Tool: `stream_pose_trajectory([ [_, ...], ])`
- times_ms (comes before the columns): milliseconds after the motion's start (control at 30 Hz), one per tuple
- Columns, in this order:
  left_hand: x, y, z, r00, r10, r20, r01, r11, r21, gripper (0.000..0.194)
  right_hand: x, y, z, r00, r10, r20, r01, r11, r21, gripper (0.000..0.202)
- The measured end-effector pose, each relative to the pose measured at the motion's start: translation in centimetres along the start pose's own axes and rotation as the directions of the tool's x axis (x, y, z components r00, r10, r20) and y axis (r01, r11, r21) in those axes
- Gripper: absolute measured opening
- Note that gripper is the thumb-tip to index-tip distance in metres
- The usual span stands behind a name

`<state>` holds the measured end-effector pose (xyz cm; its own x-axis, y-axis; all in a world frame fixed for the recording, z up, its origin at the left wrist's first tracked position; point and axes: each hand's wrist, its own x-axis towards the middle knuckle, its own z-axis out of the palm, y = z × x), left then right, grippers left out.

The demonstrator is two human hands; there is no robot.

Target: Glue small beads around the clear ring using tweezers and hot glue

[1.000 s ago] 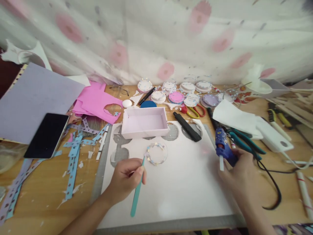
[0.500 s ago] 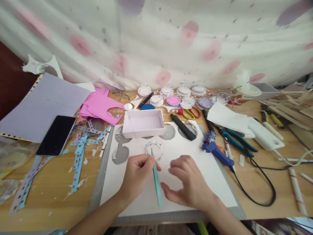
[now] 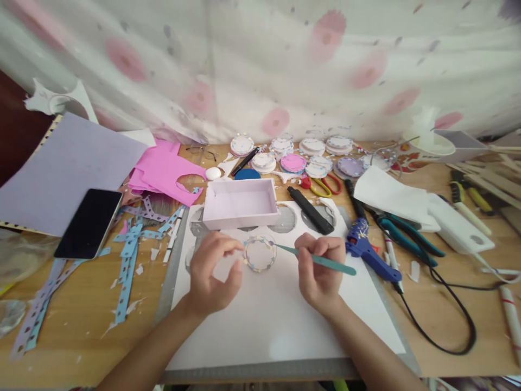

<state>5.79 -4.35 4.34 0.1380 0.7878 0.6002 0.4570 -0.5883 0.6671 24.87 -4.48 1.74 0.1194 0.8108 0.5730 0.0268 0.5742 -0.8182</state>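
My right hand is closed around teal tweezers, whose thin tip points left at a clear disc ringed with small coloured pieces. The tip reaches the disc's upper right edge; I cannot tell whether it touches. On the disc's other side, my left hand holds nothing, its thumb and fingers apart near the disc's left edge. The disc lies on a white sheet with round cut-outs, on top of a grey cutting mat.
A pale lilac box and a black cutter lie behind the disc. Several decorated discs line the back. To the right are a blue glue gun and teal pliers; to the left, a phone and blue strips.
The tweezers have passed from my left hand to my right, turning from upright to nearly sideways. My left hand has moved left and opened. The view has shifted slightly.
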Motion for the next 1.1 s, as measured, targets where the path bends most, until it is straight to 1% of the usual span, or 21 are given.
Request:
stream_pose_trajectory([
  [33, -0.2, -0.6, 0.4, 0.999, 0.02, 0.037, -0.021, 0.999, 0.048, 0.022, 0.0, 0.0, 0.1, 0.999, 0.048, -0.013, -0.048, 0.998, 0.031, 0.018],
  [67, -0.4, -1.2, 0.8, 0.996, 0.016, 0.083, -0.023, 0.996, 0.082, 0.039, 0.0, 0.0, 0.1, 0.996, 0.092, -0.007, -0.092, 0.994, 0.055, 0.017],
  [133, -0.8, -2.2, 1.6, 0.982, -0.035, 0.184, 0.014, 0.993, 0.113, 0.073, -0.1, 0.1, 0.2, 0.989, 0.147, 0.024, -0.149, 0.984, 0.095, 0.018],
  [167, -1.0, -2.5, 2.0, 0.971, -0.069, 0.23, 0.045, 0.993, 0.11, 0.085, -0.2, 0.1, 0.3, 0.985, 0.169, 0.048, -0.173, 0.978, 0.112, 0.018],
  [200, -1.2, -2.8, 2.3, 0.958, -0.103, 0.267, 0.079, 0.992, 0.099, 0.092, -0.3, 0.2, 0.3, 0.979, 0.19, 0.077, -0.199, 0.972, 0.128, 0.018],
  [233, -1.4, -3.0, 2.4, 0.946, -0.138, 0.293, 0.118, 0.989, 0.084, 0.093, -0.5, 0.2, 0.4, 0.972, 0.206, 0.109, -0.221, 0.965, 0.143, 0.017],
  [333, -1.7, -3.4, 2.6, 0.924, -0.224, 0.309, 0.229, 0.973, 0.023, 0.078, -1.0, 0.4, 0.6, 0.95, 0.233, 0.208, -0.27, 0.947, 0.173, 0.015],
  [400, -1.8, -3.5, 2.5, 0.919, -0.247, 0.307, 0.268, 0.963, -0.026, 0.073, -1.1, 0.4, 0.7, 0.936, 0.248, 0.249, -0.297, 0.937, 0.183, 0.015],
  [467, -1.9, -3.5, 2.4, 0.912, -0.249, 0.326, 0.286, 0.956, -0.068, 0.075, -1.2, 0.5, 0.8, 0.926, 0.265, 0.269, -0.321, 0.928, 0.188, 0.015],
  [567, -1.9, -3.5, 2.3, 0.894, -0.25, 0.372, 0.306, 0.947, -0.098, 0.082, -1.2, 0.6, 0.9, 0.913, 0.282, 0.294, -0.343, 0.921, 0.183, 0.015],
  [667, -1.9, -3.6, 2.3, 0.887, -0.254, 0.386, 0.312, 0.945, -0.095, 0.081, -1.3, 0.6, 0.8, 0.898, 0.298, 0.323, -0.362, 0.918, 0.159, 0.015],
  [800, -1.8, -3.6, 2.4, 0.891, -0.257, 0.374, 0.314, 0.944, -0.099, 0.074, -1.4, 0.5, 0.7, 0.88, 0.312, 0.357, -0.375, 0.919, 0.123, 0.017],
  [1100, -2.0, -3.6, 2.4, 0.911, -0.234, 0.339, 0.285, 0.952, -0.108, 0.071, -1.1, 0.7, 0.8, 0.859, 0.308, 0.408, -0.358, 0.932, 0.05, 0.022],
])
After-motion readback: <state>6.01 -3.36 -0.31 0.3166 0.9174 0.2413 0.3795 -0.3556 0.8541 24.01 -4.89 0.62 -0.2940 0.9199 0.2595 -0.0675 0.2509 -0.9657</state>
